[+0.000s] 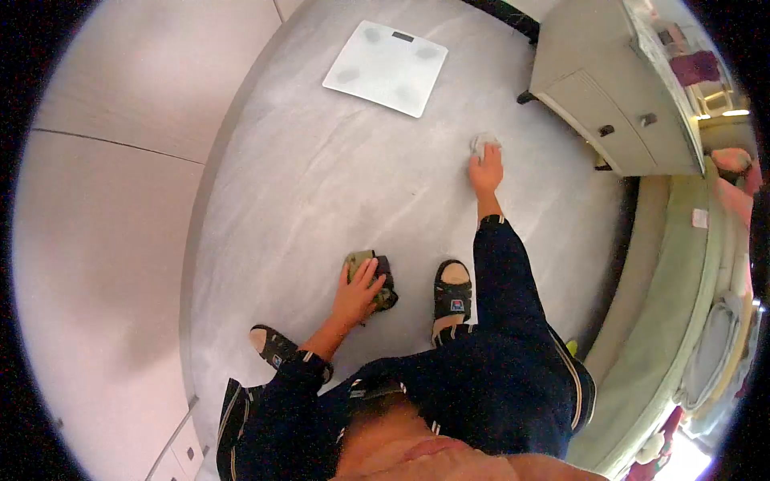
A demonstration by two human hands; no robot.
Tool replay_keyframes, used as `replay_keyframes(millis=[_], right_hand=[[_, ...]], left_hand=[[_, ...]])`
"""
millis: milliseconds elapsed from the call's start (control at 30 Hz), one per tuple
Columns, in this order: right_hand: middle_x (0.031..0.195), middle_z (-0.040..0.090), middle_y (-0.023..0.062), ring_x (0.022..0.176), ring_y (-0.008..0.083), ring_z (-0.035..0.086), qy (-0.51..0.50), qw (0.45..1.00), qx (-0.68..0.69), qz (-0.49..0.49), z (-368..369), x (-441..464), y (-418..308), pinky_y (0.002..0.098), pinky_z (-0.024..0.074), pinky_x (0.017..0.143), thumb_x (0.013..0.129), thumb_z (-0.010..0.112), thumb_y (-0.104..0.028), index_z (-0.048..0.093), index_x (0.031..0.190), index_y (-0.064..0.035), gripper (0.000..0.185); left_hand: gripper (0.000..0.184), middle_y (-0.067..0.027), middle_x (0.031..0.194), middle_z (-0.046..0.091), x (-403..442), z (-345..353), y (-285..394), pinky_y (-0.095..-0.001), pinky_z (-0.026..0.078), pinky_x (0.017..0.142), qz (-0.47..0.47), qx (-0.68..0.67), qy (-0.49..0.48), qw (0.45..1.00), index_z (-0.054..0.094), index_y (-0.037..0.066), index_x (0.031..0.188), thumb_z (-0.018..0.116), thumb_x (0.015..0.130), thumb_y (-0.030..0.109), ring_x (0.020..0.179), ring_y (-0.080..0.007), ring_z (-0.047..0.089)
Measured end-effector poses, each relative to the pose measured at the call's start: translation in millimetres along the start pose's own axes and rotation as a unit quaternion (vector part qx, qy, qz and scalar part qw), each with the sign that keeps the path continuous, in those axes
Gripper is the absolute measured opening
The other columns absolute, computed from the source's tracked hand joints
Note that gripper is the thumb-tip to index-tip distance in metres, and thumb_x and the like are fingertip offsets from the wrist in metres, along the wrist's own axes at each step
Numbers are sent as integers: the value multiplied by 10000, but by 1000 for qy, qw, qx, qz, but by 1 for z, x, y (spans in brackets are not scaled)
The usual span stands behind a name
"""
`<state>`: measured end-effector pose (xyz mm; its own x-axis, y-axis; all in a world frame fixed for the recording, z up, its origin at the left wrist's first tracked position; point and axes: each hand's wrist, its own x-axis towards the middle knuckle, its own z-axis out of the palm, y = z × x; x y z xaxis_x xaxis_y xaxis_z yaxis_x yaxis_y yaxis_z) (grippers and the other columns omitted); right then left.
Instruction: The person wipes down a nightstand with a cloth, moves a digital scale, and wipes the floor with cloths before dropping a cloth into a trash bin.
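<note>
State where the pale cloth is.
In the head view, the pale cloth lies on the floor partly under the right hand, in the upper half, right of centre, below and right of the white scale.

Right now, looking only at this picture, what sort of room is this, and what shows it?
Probably a bedroom: what looks like a bed runs along the right, a cabinet with knobs stands near it, and pale wardrobe-like doors line the left.
</note>
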<state>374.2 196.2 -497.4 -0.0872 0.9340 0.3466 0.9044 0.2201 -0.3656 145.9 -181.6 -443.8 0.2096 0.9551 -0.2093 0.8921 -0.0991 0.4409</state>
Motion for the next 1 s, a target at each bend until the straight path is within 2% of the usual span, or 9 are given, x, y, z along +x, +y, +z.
replay_keyframes(millis=[133,167,367,467,567,667,800,900,1000], right_hand=[[1295,492,177,1237,339,423,13,992,27,-123,39,-17,-73,468,334,993,774,549,-160,509,1242,-42,485],[1280,499,179,1221,340,434,-13,985,51,-163,49,-24,-105,465,340,984,761,547,-142,522,1222,-43,473],[1154,570,173,1090,345,514,-228,928,154,-252,54,-107,-274,452,399,896,699,508,-8,580,1083,-43,392],[1156,578,169,1072,334,536,-263,837,324,-355,33,-151,-296,425,418,912,731,509,36,581,1101,-54,387],[1187,574,155,1096,323,535,-358,818,378,-243,-4,-141,-304,411,409,952,781,520,26,577,1140,-74,377],[1252,543,140,1156,311,504,-184,905,334,-189,14,-91,-266,399,372,1001,831,492,-7,535,1217,-69,393],[1248,515,188,1150,373,474,-52,985,124,-110,63,11,-206,432,367,982,807,529,-126,505,1207,-22,413],[1187,528,203,1092,382,496,-92,993,41,-57,60,40,-245,445,400,923,765,581,-184,512,1158,-6,437],[1162,524,209,1061,380,506,-97,987,75,-101,89,55,-292,457,405,894,743,599,-194,513,1135,-3,445]], left_hand=[[637,-144,1423,321,-29,-6,-56,-551,187,1070,-73,-63,62,993,553,129,1174,755,569,143,1342,-301,273],[619,-148,1387,353,-30,-26,-76,-544,213,1055,-96,-58,163,980,563,120,1126,759,539,128,1324,-308,294],[676,-217,1457,225,-84,-91,-198,-572,204,1047,-480,74,126,865,415,81,1315,637,690,210,1370,-357,174],[720,-243,1455,203,-88,-110,-238,-571,192,1054,-511,52,99,852,365,77,1338,628,685,224,1370,-376,156],[723,-271,1445,166,-70,-152,-225,-599,190,1041,-510,79,8,857,355,68,1317,633,670,231,1353,-427,151],[722,-293,1419,174,-78,-159,-235,-635,226,1000,-499,115,15,859,366,61,1291,654,650,227,1336,-458,159],[696,-325,1412,158,-30,-208,-220,-646,238,984,-518,93,-29,850,375,33,1255,667,646,206,1325,-493,148],[710,-323,1424,146,-19,-194,-240,-645,201,1003,-511,127,-50,849,370,46,1274,664,655,231,1329,-493,145],[730,-314,1436,142,0,-186,-258,-641,163,1025,-493,143,-77,855,364,59,1300,661,664,259,1337,-483,143]])
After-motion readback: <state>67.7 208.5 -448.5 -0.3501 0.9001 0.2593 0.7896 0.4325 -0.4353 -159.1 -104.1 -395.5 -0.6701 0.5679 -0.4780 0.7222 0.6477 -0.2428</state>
